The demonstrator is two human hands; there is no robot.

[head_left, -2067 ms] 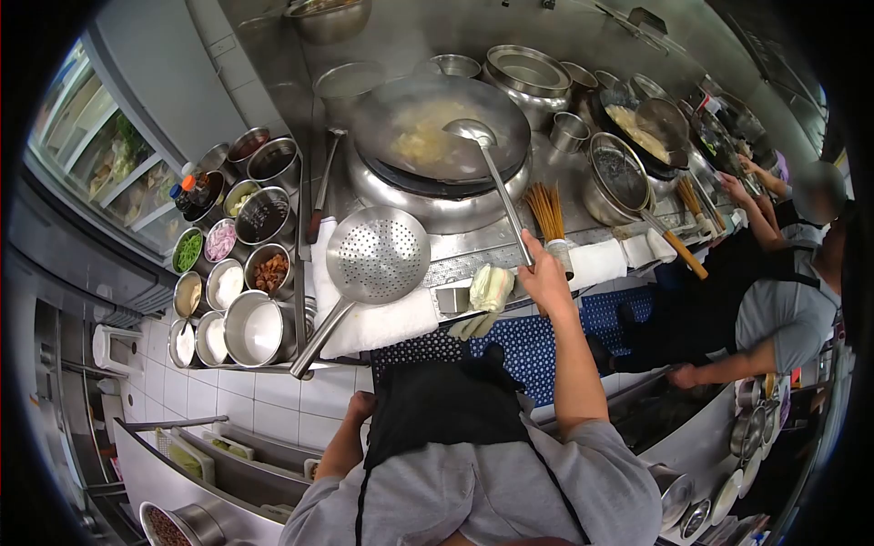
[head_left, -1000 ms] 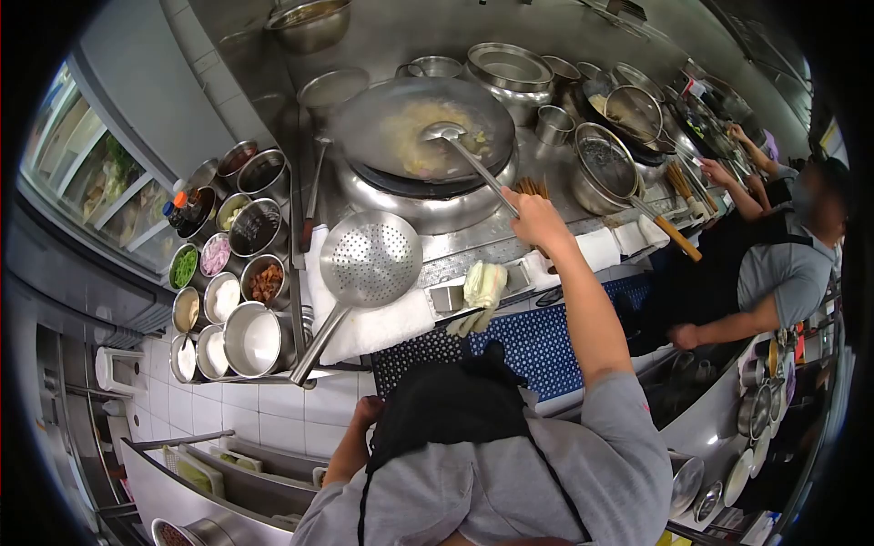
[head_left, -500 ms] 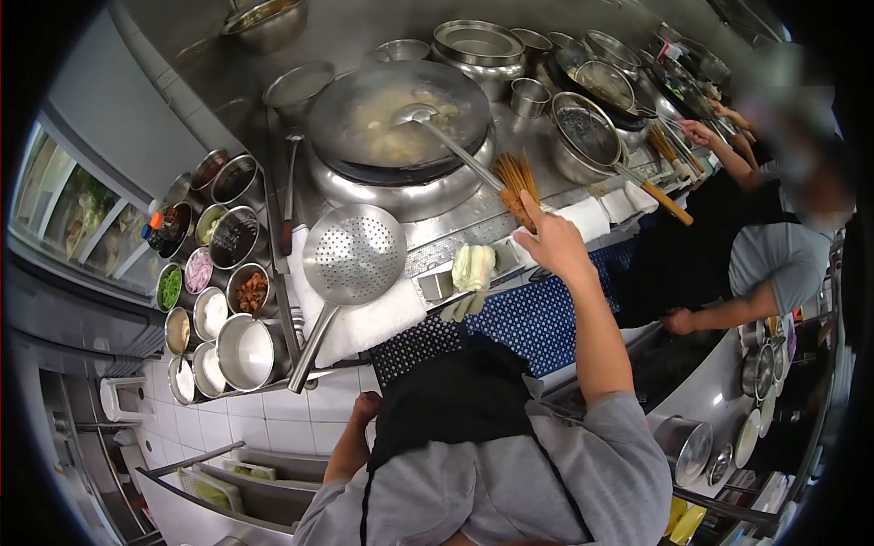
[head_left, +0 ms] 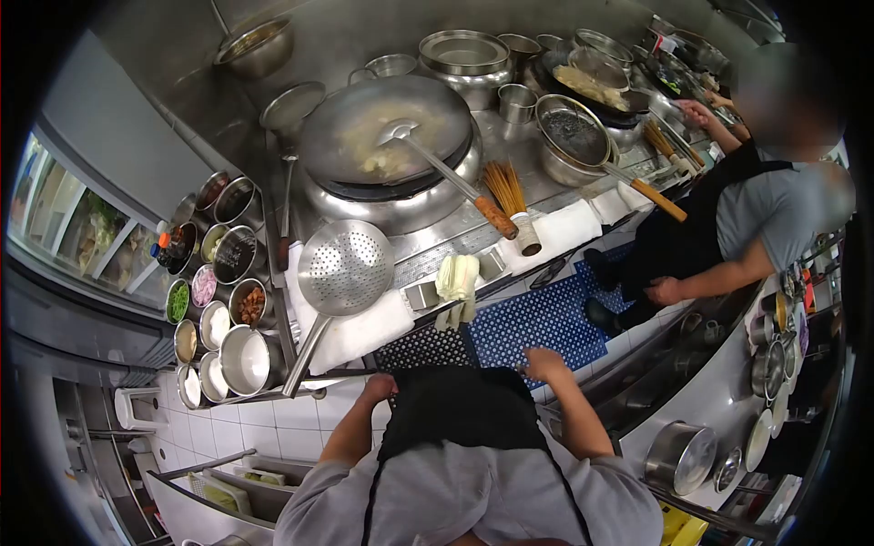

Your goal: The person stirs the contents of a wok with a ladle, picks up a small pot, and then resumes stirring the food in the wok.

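Observation:
A wok [head_left: 328, 146] with pale, steaming food sits on the near burner. A ladle [head_left: 442, 168] rests in it, its wooden handle reaching over the counter edge, with no hand on it. My right hand [head_left: 544, 364] is held in front of my waist, apart from the ladle, its fingers loosely bent and partly apart, with nothing visible in them. My left hand [head_left: 378, 389] is closed beside my black apron [head_left: 455, 409], and no object shows in it. Between wok and apron lie a perforated skimmer [head_left: 346, 268] and a folded cloth [head_left: 457, 278]. A bamboo brush [head_left: 510, 200] stands beside the ladle handle.
Metal containers of ingredients [head_left: 246, 355] crowd the left side. A strainer with a wooden handle [head_left: 574, 132] sits on a pot at right. A co-worker [head_left: 728, 214] stands at the second wok [head_left: 596, 91]. White towels [head_left: 555, 237] line the counter edge.
My right hand has let go of the ladle handle and drawn back to my waist. The ladle stays in the wok. My left hand has shifted slightly. The view has moved a little.

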